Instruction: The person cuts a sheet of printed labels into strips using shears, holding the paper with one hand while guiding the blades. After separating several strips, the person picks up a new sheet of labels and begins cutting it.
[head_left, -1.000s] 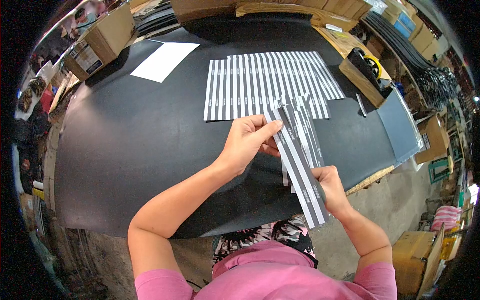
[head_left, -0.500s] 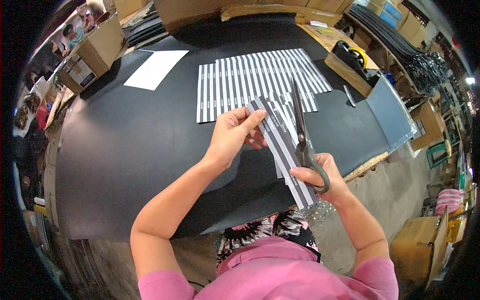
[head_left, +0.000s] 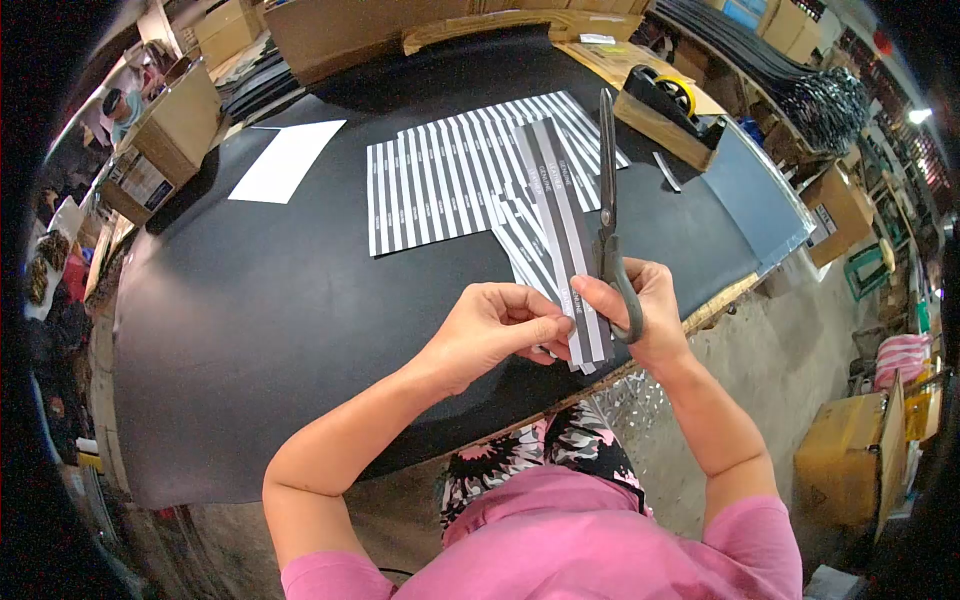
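My right hand (head_left: 648, 312) is closed round the dark handles of a pair of scissors (head_left: 608, 190), whose blades point away from me and look closed. Its thumb also presses on a black-and-white striped paper strip (head_left: 560, 220) with white lettering, which stands lengthwise away from me. At the strip's lower left edge my left hand (head_left: 505, 325) is closed in a pinch; the fingertips are partly hidden. Several narrow cut strips (head_left: 528, 245) lie on the table just left of the held strip. Beyond them are striped printed sheets (head_left: 430, 190), overlapping.
A white sheet (head_left: 288, 160) lies at the left on the black tabletop (head_left: 260, 330). A tape dispenser (head_left: 665, 95) stands at the back right, near a small loose strip (head_left: 667, 172). Cardboard boxes (head_left: 165, 140) border the table. Scraps (head_left: 640, 405) litter the floor.
My left hand has moved from the strip's upper end down to its lower edge. The strip has turned more upright, and the right hand still keeps hold of it and the scissors.
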